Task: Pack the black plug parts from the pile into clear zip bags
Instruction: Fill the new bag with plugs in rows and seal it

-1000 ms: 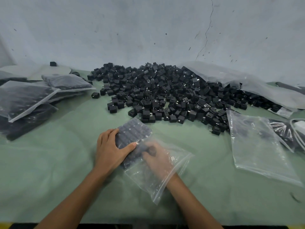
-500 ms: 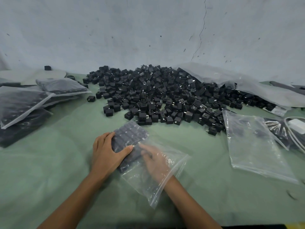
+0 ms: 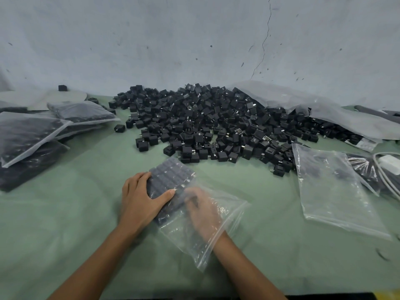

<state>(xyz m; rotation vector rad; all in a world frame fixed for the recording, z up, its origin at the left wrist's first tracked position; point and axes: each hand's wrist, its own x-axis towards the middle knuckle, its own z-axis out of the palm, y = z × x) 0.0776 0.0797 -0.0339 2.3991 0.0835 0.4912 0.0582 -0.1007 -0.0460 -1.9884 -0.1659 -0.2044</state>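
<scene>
zip bag [image 3: 233, 211] lies diagonal, plug parts [image 3: 171, 176] packed at its far-left end, left hand [image 3: 140, 200] clamped round them through plastic, right hand [image 3: 201, 213] inside via the near-right mouth, fingers too blurry to call.

Left hand [image 3: 140, 199] holds zip bag [image 3: 234, 210]; right hand [image 3: 202, 214] inside, blurred.
</scene>
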